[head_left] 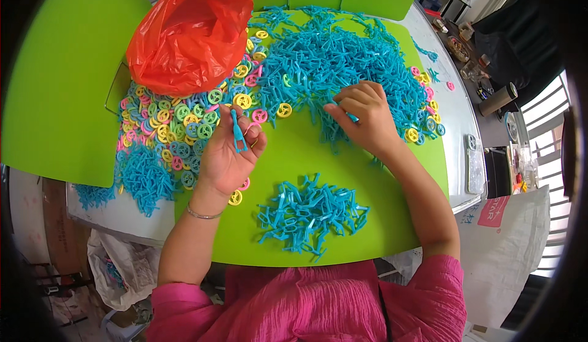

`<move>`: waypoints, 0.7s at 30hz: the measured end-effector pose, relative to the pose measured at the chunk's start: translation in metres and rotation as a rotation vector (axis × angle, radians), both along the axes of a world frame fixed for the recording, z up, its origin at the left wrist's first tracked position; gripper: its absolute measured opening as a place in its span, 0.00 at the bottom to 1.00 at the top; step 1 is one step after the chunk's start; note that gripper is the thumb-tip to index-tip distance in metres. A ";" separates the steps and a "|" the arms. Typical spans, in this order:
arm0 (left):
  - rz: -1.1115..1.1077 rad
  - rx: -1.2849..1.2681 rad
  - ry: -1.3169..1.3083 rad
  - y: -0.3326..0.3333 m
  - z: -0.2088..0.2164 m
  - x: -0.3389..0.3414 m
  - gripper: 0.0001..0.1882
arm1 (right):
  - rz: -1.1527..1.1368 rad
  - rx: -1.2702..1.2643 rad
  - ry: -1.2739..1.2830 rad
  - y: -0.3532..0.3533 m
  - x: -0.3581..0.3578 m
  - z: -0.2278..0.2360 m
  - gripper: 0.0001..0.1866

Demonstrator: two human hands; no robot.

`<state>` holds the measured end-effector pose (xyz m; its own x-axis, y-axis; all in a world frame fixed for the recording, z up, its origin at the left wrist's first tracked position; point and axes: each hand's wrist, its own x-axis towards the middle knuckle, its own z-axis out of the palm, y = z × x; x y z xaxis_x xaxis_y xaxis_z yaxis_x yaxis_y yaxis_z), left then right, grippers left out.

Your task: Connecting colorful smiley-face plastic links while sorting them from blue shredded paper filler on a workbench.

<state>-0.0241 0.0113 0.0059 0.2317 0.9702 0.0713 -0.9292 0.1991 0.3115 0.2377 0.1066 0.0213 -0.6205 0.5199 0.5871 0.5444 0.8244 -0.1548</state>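
My left hand is turned palm up, its thumb and fingers closed on a small blue forked plastic piece whose two prongs point toward me. A pink ring-like part shows at its curled fingers. To the right, my right hand is closed at the near edge of a large heap of blue plastic pieces. A bit of blue shows between its fingers, most of it hidden. Nearer to me, a smaller pile of blue forked pieces lies on the green board.
Small wheels in yellow, pink, green and blue cover the left side. An opened red plastic bag sits above them. Another blue pile lies at the left, beside an upright green panel. A phone-like object lies at the right.
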 end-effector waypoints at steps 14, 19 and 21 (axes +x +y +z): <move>-0.013 -0.005 -0.014 0.001 0.001 0.002 0.13 | 0.181 -0.225 0.024 0.017 -0.004 -0.010 0.15; 0.003 -0.026 0.011 -0.001 -0.001 0.003 0.12 | 0.124 -0.281 0.083 0.011 -0.024 -0.009 0.08; 0.005 -0.024 0.019 0.000 -0.001 0.003 0.12 | 0.185 -0.124 0.063 0.002 -0.039 -0.010 0.05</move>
